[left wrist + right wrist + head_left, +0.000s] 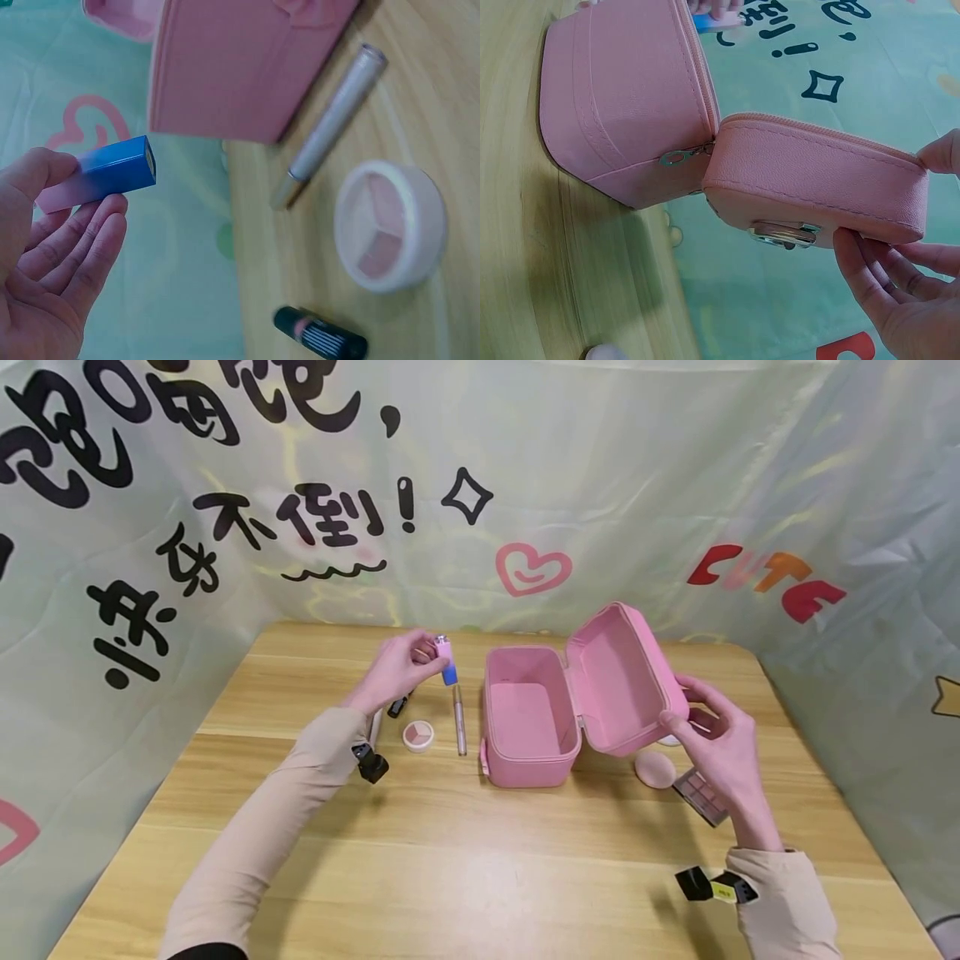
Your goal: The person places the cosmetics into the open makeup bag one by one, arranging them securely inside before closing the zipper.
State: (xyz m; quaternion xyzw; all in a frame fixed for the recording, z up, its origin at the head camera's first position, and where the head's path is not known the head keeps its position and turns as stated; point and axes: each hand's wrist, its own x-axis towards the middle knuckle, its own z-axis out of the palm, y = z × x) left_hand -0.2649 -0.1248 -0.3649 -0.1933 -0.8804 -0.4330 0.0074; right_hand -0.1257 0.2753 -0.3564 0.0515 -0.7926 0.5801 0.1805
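My left hand (400,668) pinches a square lipstick tube (447,662), pink fading to blue, between thumb and fingers. It holds the tube above the table, to the left of a pink makeup case (531,768). In the left wrist view the tube's blue end (127,166) points away from the palm. The case stands with its lid folded out to the right, and its inside shows bare pink lining. My right hand (716,739) grips the lid (622,681) by its outer edge, thumb on the rim and fingers beneath, as the right wrist view shows.
Left of the case lie a slim silver tube (460,722), a round three-shade compact (418,736) and a small black tube (399,705). Under and beside the lid are a round pink puff (655,770) and an eyeshadow palette (701,797). A printed cloth hangs behind the table.
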